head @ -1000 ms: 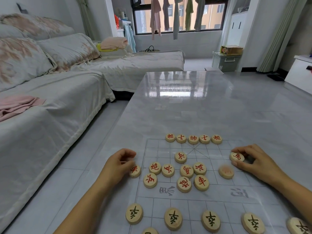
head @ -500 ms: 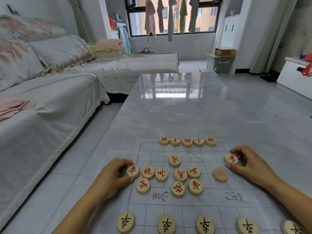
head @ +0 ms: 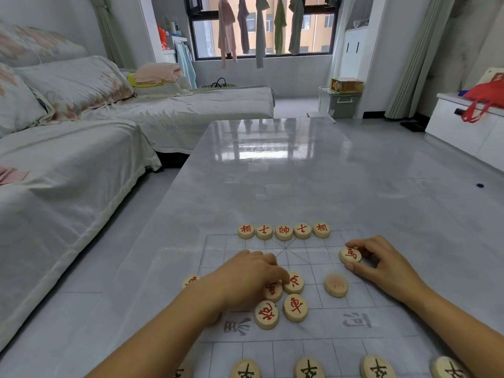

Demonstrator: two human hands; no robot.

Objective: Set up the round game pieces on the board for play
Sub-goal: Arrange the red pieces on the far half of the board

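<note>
Right hand [head: 381, 266]: pinched the red horse piece [head: 350, 255] by its rim, right of centre on the board [head: 395, 298].
Left hand [head: 245, 279]: curled over the loose red pieces [head: 296, 308] mid-frame; whether it held one, I could not tell.
Back row [head: 283, 231]: five red pieces lined up above both hands.
Handling: they looked like light, stiff wood, likely to slide on the glossy board; pinch the rim.
</note>
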